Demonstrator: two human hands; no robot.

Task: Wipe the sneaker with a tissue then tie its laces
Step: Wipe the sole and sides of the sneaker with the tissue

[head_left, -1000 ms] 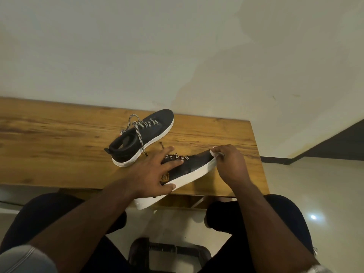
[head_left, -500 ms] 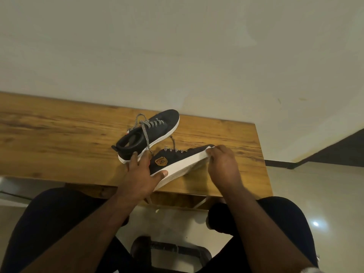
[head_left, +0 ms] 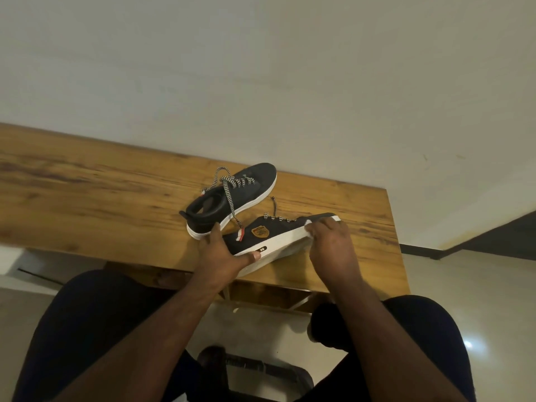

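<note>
- Head view: the sneaker (head_left: pixel 278 237) is tipped onto its side at the near edge of the desk (head_left: pixel 87 204), its white sole facing the person. Its long axis runs from the heel at lower left up to the toe at upper right.
- The left hand (head_left: pixel 223 256) grips the heel end, fingers over the dark upper and thumb pressed on the sole.
- The right hand (head_left: pixel 330 245) sits at the toe end, fingers curled around a small white tissue (head_left: pixel 309 235) held against the sole rim. Most of the tissue is hidden under the fingers.
- So the sneaker spans the gap between both hands. The right hand is the nearer one to the unwiped length of sole, which lies down and to its left, toward the left thumb.
- The laces (head_left: pixel 275 217) look loose on the far side, away from both hands. Tying is likely not yet begun.
- A second sneaker (head_left: pixel 232 198) stands just behind, laces dangling, untouched.
</note>
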